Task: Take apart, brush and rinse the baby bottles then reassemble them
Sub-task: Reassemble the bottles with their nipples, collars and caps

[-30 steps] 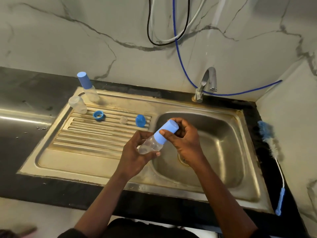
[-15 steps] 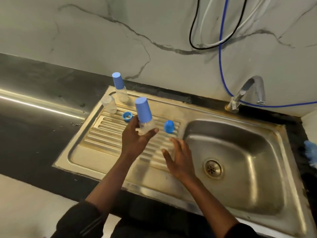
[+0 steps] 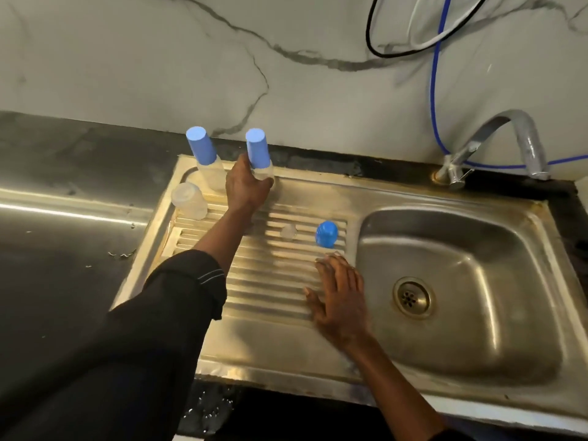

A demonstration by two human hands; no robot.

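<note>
Capped baby bottle (image 3: 261, 168) held at the drainboard's (image 3: 273, 281) 12 o'clock edge.
It is gripped by the left hand (image 3: 246, 187); the right hand (image 3: 342, 297) is spread, empty. The second bottle (image 3: 206, 160), at its 9 o'clock, could be toppled by a nudge.

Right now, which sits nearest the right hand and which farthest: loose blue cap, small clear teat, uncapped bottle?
1. loose blue cap, just beyond the right hand.
2. small clear teat, left of the cap.
3. uncapped bottle, far left of the drainboard.
</note>
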